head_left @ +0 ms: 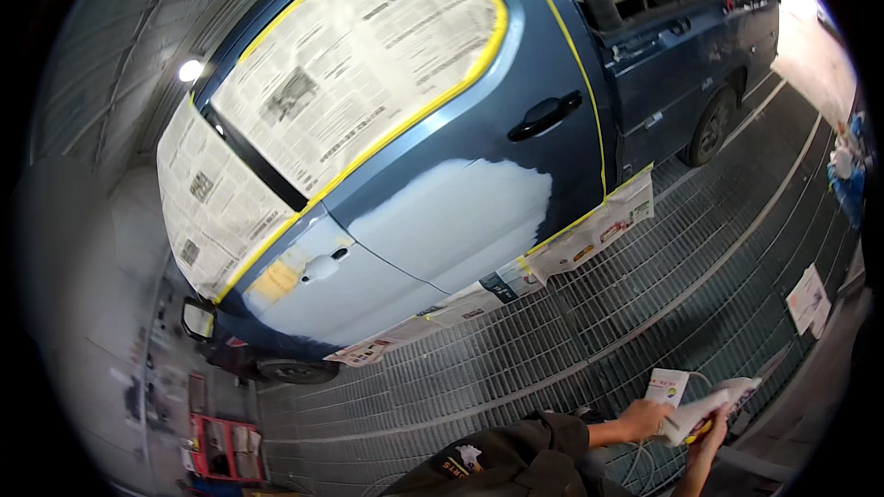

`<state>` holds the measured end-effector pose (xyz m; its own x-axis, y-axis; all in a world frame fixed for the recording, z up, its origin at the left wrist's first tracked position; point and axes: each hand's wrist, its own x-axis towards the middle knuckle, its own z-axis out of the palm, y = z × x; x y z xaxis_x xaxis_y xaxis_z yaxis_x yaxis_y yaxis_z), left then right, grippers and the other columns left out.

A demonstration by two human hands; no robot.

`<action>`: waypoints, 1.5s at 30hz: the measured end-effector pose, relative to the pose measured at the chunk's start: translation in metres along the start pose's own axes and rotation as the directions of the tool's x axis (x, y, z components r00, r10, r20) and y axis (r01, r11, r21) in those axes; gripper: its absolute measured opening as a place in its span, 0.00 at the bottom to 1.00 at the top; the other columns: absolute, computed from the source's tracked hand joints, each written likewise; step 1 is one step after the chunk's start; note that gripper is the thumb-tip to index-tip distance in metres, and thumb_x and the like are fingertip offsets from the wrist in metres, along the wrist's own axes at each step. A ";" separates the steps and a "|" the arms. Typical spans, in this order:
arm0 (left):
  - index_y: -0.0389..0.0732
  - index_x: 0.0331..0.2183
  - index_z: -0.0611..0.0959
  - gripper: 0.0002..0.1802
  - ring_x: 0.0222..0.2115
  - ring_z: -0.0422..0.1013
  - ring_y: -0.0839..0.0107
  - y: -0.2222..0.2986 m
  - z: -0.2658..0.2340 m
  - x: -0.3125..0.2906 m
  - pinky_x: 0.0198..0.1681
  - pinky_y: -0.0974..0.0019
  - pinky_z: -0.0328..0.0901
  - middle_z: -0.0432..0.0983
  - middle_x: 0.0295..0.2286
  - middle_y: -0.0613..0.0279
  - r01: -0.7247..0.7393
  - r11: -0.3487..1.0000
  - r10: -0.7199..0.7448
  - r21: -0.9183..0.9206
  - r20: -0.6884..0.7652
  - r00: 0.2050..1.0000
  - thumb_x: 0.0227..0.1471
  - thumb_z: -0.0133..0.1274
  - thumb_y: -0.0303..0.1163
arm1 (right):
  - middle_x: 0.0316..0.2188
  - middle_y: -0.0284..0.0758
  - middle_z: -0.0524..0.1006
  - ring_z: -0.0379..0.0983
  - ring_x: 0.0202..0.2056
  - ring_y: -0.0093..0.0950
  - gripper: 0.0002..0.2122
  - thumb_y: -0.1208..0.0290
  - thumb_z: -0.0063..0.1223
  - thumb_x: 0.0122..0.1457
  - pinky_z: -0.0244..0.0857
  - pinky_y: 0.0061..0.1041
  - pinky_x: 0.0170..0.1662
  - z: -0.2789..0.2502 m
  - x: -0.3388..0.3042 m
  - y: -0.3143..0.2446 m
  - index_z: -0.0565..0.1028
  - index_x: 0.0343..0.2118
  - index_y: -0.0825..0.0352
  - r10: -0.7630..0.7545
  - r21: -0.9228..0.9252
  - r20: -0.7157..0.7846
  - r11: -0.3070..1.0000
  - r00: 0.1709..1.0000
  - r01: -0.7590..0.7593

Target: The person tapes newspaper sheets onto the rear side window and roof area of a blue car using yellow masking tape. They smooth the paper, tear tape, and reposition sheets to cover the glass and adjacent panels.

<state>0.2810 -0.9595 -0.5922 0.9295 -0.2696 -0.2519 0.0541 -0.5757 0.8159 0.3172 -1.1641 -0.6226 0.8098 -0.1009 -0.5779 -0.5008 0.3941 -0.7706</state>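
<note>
At the lower right, my left hand [647,420] comes out of a dark sleeve, its fingers closed at the near edge of a folded newspaper sheet [723,402]. My right hand [707,444] grips the other side of the same sheet from below. A small yellow thing [700,430], perhaps a tape roll, shows by my right fingers, mostly covered. Just beyond my left hand is a white printed piece [668,384]. Farther off stands a blue pickup truck [562,55] with newspaper [341,64] over its windows, edged in yellow tape [419,110]. Pale grey patches [460,212] cover its doors.
Metal grating [516,359] makes up the floor. Newspaper strips [589,244] hang along the truck's lower edge. A red cart [226,446] stands at the lower left. A printed sheet [808,302] and a blue-and-white bundle [845,170] are at the right. A thin hose or cord [637,469] lies near my hands.
</note>
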 end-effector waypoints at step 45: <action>0.41 0.21 0.84 0.21 0.26 0.76 0.52 -0.195 -0.652 -0.262 0.30 0.53 0.69 0.79 0.21 0.53 0.741 0.667 0.028 0.080 -0.996 0.082 0.44 0.63 0.51 | 0.13 0.26 0.68 0.62 0.15 0.16 0.13 0.70 0.49 0.59 0.55 0.20 0.19 0.140 -0.171 0.071 0.72 0.19 0.70 -0.266 -0.669 0.176 0.675 0.948 0.313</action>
<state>0.2651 -0.2731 -0.3458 0.4415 0.7310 0.5204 0.6957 -0.6451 0.3160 0.1861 -0.9910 -0.5412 0.9543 -0.0400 -0.2960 -0.2888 -0.3765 -0.8802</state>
